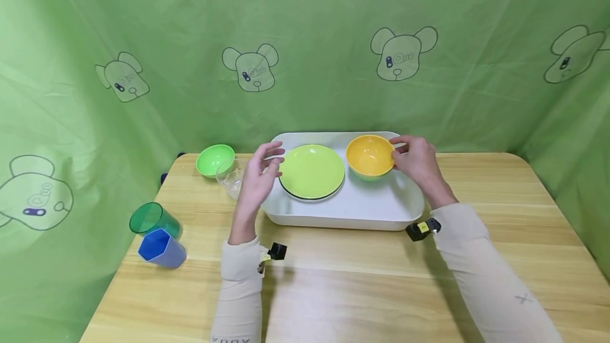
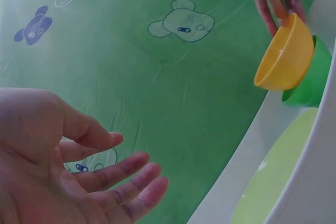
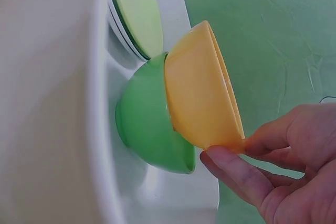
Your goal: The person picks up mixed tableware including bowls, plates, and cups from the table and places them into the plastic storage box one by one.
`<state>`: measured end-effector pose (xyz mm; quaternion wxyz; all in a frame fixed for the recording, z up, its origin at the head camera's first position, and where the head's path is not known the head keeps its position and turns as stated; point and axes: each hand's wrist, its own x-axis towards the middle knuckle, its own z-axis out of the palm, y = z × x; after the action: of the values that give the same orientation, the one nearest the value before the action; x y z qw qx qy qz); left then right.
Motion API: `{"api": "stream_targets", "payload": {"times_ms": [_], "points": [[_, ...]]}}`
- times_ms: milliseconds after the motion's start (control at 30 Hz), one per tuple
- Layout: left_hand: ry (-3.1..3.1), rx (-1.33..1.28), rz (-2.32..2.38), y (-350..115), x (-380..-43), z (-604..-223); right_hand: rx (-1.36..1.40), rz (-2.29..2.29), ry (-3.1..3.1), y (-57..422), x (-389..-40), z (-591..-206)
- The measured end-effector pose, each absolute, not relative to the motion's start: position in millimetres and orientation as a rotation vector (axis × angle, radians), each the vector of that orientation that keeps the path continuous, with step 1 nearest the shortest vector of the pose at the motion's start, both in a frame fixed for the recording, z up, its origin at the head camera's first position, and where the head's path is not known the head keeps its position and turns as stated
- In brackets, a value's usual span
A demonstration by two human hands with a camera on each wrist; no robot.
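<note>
My right hand (image 1: 416,160) pinches the rim of an orange bowl (image 1: 370,155) between thumb and fingers. In the right wrist view the orange bowl (image 3: 199,85) sits partly inside a green bowl (image 3: 149,116), tilted against its rim. That green bowl stands in a white tray (image 1: 333,220). Beside it in the tray lies a stack of plates with a lime-green plate (image 1: 312,171) on top. My left hand (image 1: 259,176) is raised over the tray's left edge, fingers loosely bent and holding nothing, as the left wrist view also shows.
Left of the tray are a second green bowl (image 1: 215,160) and a clear cup (image 1: 232,181), partly hidden behind my left hand. Nearer the table's left edge stand a green cup (image 1: 154,219) and a blue cup (image 1: 164,249). A green curtain (image 1: 314,105) hangs behind the table.
</note>
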<state>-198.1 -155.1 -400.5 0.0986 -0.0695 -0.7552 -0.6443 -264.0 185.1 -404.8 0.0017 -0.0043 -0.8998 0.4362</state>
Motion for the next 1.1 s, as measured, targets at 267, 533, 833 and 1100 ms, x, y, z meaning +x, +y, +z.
{"api": "stream_targets", "payload": {"times_ms": [267,533,833,1100], "points": [[-2.205,-0.151,-1.9,-157,-199,-401,-0.056,1.317,-2.878,189,-270,-408],[-2.177,-0.132,-1.906,-169,-199,-403,-0.064,1.343,-2.939,188,-274,-412],[-2.152,-0.076,-1.886,-196,-195,-406,-0.006,1.27,-2.976,183,-276,-414],[-2.177,-0.045,-1.802,-218,-193,-407,-0.016,1.258,-3.008,185,-276,-414]]}}
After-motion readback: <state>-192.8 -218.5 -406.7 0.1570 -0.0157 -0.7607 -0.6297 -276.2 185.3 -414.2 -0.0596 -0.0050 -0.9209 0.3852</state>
